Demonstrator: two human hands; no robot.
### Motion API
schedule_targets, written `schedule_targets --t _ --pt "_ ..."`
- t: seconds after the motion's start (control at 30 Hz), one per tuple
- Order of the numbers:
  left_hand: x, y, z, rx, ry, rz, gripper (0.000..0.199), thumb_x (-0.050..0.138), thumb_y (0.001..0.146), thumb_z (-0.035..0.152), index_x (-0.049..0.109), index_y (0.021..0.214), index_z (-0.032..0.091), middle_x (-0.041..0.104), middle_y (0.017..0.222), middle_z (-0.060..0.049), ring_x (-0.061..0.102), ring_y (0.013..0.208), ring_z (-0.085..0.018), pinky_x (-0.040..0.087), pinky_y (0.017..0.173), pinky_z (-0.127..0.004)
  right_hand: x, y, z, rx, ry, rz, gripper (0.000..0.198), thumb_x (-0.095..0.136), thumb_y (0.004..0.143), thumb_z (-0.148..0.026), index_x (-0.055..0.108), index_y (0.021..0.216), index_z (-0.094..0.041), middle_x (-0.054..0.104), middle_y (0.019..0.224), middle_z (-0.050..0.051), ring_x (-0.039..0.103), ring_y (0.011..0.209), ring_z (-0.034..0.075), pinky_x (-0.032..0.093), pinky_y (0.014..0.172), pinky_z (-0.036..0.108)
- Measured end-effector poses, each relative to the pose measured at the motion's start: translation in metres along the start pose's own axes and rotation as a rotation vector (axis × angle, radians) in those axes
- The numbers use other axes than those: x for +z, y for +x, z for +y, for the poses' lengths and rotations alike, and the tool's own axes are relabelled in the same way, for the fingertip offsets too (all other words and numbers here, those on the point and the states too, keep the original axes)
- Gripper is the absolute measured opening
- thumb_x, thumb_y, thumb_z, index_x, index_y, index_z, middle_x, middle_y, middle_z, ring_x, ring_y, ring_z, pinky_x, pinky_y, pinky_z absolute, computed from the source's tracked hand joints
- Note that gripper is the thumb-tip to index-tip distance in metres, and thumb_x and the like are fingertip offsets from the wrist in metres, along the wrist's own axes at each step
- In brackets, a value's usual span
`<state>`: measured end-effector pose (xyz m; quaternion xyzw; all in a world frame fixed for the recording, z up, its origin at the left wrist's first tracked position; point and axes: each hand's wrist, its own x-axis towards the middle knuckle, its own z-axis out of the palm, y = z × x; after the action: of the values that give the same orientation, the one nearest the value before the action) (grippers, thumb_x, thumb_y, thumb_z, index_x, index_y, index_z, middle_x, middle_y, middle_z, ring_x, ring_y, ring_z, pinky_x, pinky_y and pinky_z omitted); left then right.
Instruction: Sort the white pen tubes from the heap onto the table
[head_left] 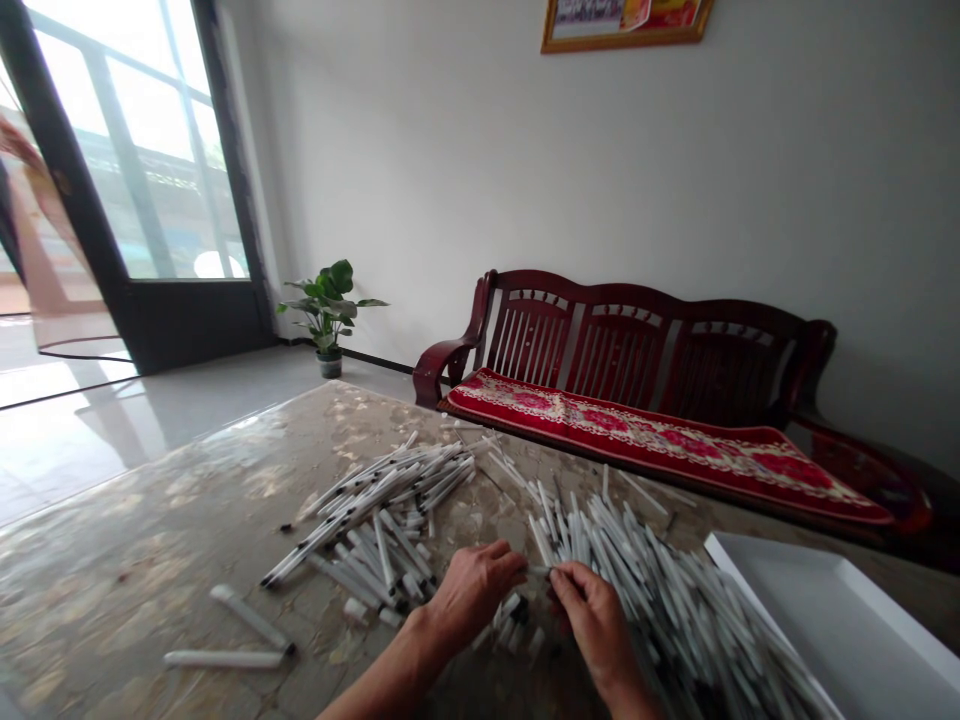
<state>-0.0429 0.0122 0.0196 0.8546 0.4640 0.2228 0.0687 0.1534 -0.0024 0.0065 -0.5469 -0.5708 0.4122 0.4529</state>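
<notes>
Over the near middle of the table, my left hand [480, 585] and my right hand [596, 615] face each other with their fingers pinched. Between the fingertips shows a thin, pale pen [538, 573], mostly hidden and slightly blurred. Below the hands lie several small white and black pen caps [517, 622]. To the right of my right hand spreads a large heap of white pens [660, 570]. Left of my left hand are a pile of long white pens with black ends [390, 480] and a cluster of shorter white pen pieces [382, 560].
Two loose white pens [225, 659] rest on the patterned table [150, 540] at front left. A shallow white box tray [862, 610] stands at the right. Beyond the table are a dark red wooden bench [622, 345], a potted plant [330, 310] and a glazed door [187, 320].
</notes>
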Motion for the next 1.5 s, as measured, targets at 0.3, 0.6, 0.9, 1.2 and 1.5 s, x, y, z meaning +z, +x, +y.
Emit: schedule_targets --t 0.3,0.6,0.9,1.2,1.5 --pt "-0.003 -0.001 0.003 0.022 -0.057 -0.008 0.015 0.056 0.093 0.028 0.067 0.103 0.027 0.072 0.086 0.000 0.066 0.077 -0.014 0.041 0.065 -0.020 0.001 0.001 0.003 0.015 0.002 0.023 0.044 0.055 0.079 -0.061 0.069 0.084 -0.020 0.065 0.064 0.002 0.063 0.055 0.018 0.045 0.044 0.024" --pt "0.003 0.000 -0.008 -0.047 0.048 0.133 0.008 0.061 0.090 0.029 0.068 0.092 0.025 0.070 0.082 0.000 0.064 0.077 -0.017 0.041 0.068 -0.025 -0.008 -0.001 -0.003 -0.219 -0.428 -0.039 0.018 0.056 0.077 -0.023 0.073 0.084 -0.024 0.073 0.087 0.004 0.068 0.084 0.019 0.049 0.078 0.025" --pt "0.011 0.001 -0.001 0.094 0.043 0.209 0.006 0.066 0.087 0.025 0.068 0.092 0.025 0.069 0.079 0.000 0.061 0.073 -0.017 0.039 0.068 -0.027 -0.003 -0.002 -0.004 -0.276 -0.396 0.081 0.025 0.050 0.086 -0.032 0.073 0.089 -0.022 0.075 0.089 0.007 0.070 0.084 0.020 0.050 0.077 0.025" --pt "0.011 0.002 -0.006 0.159 0.052 0.257 0.008 0.061 0.090 0.029 0.068 0.091 0.025 0.069 0.076 0.000 0.060 0.069 -0.017 0.039 0.065 -0.028 -0.003 0.001 -0.004 -0.194 -0.289 0.072 0.029 0.053 0.082 -0.042 0.072 0.076 -0.021 0.069 0.064 0.002 0.062 0.060 0.017 0.047 0.058 0.023" --pt "-0.007 -0.001 -0.022 0.050 0.146 0.482 0.015 0.050 0.096 0.027 0.064 0.100 0.023 0.070 0.086 -0.002 0.064 0.076 -0.018 0.043 0.071 -0.029 -0.046 0.007 -0.005 -0.166 -0.168 0.297 0.034 0.060 0.072 -0.050 0.072 0.075 -0.018 0.068 0.060 0.003 0.063 0.055 0.019 0.051 0.055 0.026"
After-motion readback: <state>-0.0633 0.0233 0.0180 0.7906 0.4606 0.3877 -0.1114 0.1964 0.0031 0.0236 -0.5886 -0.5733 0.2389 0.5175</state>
